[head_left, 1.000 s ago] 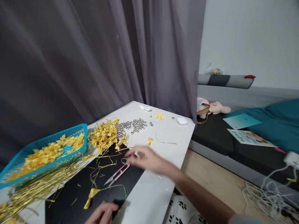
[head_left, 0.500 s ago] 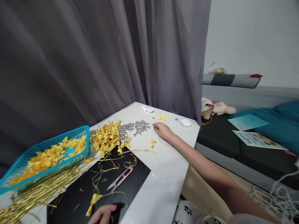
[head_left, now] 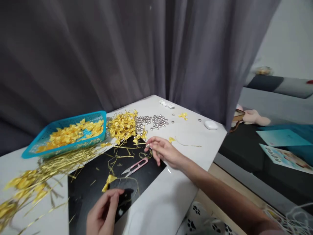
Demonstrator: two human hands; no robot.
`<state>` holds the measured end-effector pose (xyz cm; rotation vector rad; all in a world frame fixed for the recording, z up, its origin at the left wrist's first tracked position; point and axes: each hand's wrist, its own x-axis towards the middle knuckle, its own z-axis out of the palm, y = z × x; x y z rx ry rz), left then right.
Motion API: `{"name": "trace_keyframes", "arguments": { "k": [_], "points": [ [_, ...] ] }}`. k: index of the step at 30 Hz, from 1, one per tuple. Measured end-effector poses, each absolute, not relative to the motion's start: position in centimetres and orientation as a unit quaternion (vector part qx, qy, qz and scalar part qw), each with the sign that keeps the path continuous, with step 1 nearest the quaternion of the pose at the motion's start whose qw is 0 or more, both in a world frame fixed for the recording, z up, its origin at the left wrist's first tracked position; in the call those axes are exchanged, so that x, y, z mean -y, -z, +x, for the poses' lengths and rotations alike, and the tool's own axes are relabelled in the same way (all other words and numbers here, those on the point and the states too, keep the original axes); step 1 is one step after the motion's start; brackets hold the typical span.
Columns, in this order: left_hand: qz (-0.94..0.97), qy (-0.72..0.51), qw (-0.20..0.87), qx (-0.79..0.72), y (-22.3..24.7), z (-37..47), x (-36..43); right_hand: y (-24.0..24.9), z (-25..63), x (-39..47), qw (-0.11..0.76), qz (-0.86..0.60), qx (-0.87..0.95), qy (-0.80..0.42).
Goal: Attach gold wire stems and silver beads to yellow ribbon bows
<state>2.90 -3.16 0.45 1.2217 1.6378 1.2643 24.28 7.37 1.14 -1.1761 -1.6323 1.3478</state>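
My right hand (head_left: 162, 150) is raised over the far right corner of the black mat (head_left: 83, 192), a small silver bead (head_left: 147, 146) pinched at its fingertips. On the near side of the mat, my left hand (head_left: 105, 210) is curled, thumb against index finger. What it holds, if anything, is hidden. Just beyond its index finger is a yellow ribbon bow (head_left: 109, 182), from which a thin gold cord (head_left: 133, 179) curves right. Pink thread snips (head_left: 135, 167) lie on the mat between my hands. Loose silver beads (head_left: 158, 121) are spread beyond my right hand.
A blue basket (head_left: 105, 125) of yellow bows stands at the left, with gold cords (head_left: 66, 161) along its front. Beside it is a heap of corded bows (head_left: 123, 125). Farther right sit a white case (head_left: 210, 125) and another bow (head_left: 171, 139).
My right hand has come back from the far beads toward the mat, carrying a silver bead. The view has shifted, and more of my left hand shows, still beside the bow.
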Motion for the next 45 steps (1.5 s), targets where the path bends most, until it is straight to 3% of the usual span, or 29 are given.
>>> {"name": "trace_keyframes", "arguments": {
  "k": [6, 20, 26, 32, 37, 45],
  "points": [
    [0.526, -0.489, 0.307, -0.624, -0.4, 2.3, 3.7, 0.6, 17.9, -2.1, 0.386, -0.306, 0.363, -0.791],
    [0.646, -0.400, 0.275, -0.589, 0.3, 2.1, 3.3, -0.3, 17.1, -1.8, 0.334, -0.322, 0.235, -0.854],
    [0.699, -0.379, 0.238, -0.557, 0.7, 1.5, 3.0, 0.0, 17.1, -1.8, 0.337, -0.323, 0.244, -0.850],
    [0.707, -0.360, 0.270, -0.545, 0.9, 1.3, 2.9, 0.1, 16.8, -1.6, 0.316, -0.341, 0.257, -0.847],
    [0.679, -0.368, 0.308, -0.555, 0.9, 1.7, 3.1, 0.6, 16.7, -1.3, 0.306, -0.363, 0.370, -0.799],
    [0.736, -0.344, 0.279, -0.512, 0.8, 1.4, 3.0, -0.4, 17.1, -1.9, 0.450, -0.368, 0.566, -0.584]
  ]
}}
